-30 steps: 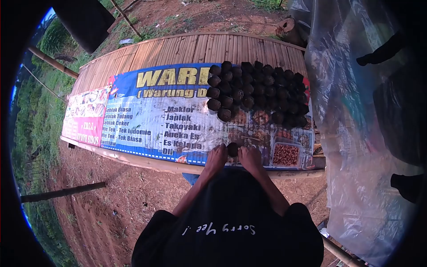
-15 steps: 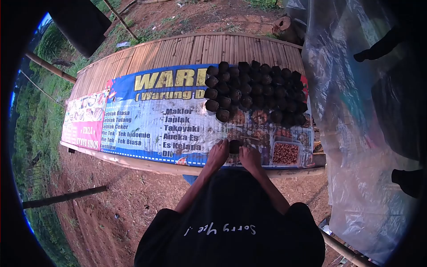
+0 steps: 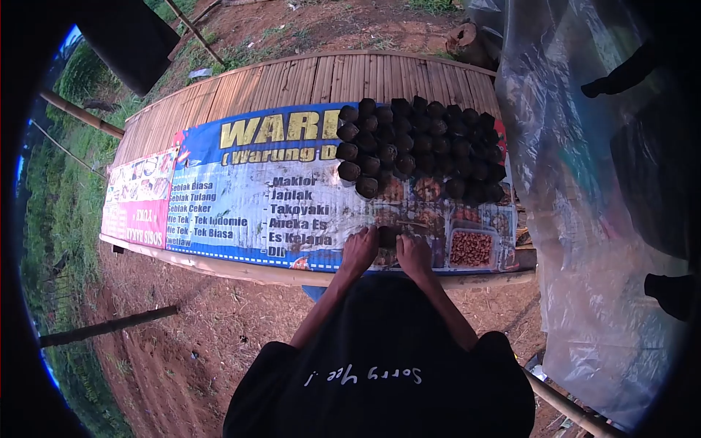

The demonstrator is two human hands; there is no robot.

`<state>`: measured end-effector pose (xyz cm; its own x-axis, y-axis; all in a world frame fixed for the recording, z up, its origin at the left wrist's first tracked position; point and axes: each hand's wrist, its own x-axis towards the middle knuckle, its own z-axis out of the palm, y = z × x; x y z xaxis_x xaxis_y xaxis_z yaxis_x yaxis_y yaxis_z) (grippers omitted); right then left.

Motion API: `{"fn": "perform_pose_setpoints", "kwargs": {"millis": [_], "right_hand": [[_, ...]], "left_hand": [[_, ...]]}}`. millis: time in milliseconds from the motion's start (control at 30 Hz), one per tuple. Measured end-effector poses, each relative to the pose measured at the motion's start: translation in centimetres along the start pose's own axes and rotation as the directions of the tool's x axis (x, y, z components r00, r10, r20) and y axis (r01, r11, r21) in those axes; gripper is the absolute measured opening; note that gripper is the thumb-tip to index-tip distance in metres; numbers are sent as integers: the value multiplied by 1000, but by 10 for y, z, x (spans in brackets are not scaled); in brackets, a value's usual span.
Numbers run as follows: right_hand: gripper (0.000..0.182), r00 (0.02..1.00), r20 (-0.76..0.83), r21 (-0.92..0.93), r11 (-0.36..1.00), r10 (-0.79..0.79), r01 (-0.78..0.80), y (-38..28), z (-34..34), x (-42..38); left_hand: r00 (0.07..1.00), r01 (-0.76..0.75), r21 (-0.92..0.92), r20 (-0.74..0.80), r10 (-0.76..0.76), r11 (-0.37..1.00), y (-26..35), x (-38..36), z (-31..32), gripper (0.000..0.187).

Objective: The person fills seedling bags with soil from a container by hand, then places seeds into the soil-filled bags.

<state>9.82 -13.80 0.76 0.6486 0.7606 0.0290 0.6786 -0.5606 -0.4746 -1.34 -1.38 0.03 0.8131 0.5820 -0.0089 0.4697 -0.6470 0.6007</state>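
A small dark pot stands near the front edge of the banner-covered table, between my two hands. On its left side my left hand is closed, its fingertips at the pot's rim. From the right, my right hand touches the pot's other side with bent fingers. Beyond my hands, several dark pots of the same kind stand packed in rows. A clear tray of reddish-brown seeds or nuts is to the right of my right hand.
The printed banner lies over a bamboo-slat table. Clear plastic sheeting hangs down along the right side. Bamboo poles stand at the left, and a dark cloth hangs at the upper left.
Both hands and the pot have shifted very slightly in view. The pot remains between the hands.
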Motion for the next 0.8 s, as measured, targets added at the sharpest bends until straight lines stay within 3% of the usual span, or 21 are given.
{"fn": "perform_pose_setpoints", "kwargs": {"millis": [133,233,467,567,800], "right_hand": [[30,997,67,28,999,41,-43,4,0,0],[30,1000,-9,13,1000,27,-27,-3,-12,-3],[27,1000,-29,-7,1000,-5,5,-5,-15,-7],[31,996,44,20,997,78,-79,3,-5,-5],[30,999,49,24,1000,-1,0,2,-2,-3]], "left_hand": [[999,-24,23,39,23,999,6,3,-1,11],[999,-36,29,33,35,999,10,-1,-5,11],[996,-85,45,3,85,995,13,2,-11,11],[997,-77,22,-1,77,997,5,1,-5,12],[998,-59,18,-12,59,998,5,0,-12,10]]}}
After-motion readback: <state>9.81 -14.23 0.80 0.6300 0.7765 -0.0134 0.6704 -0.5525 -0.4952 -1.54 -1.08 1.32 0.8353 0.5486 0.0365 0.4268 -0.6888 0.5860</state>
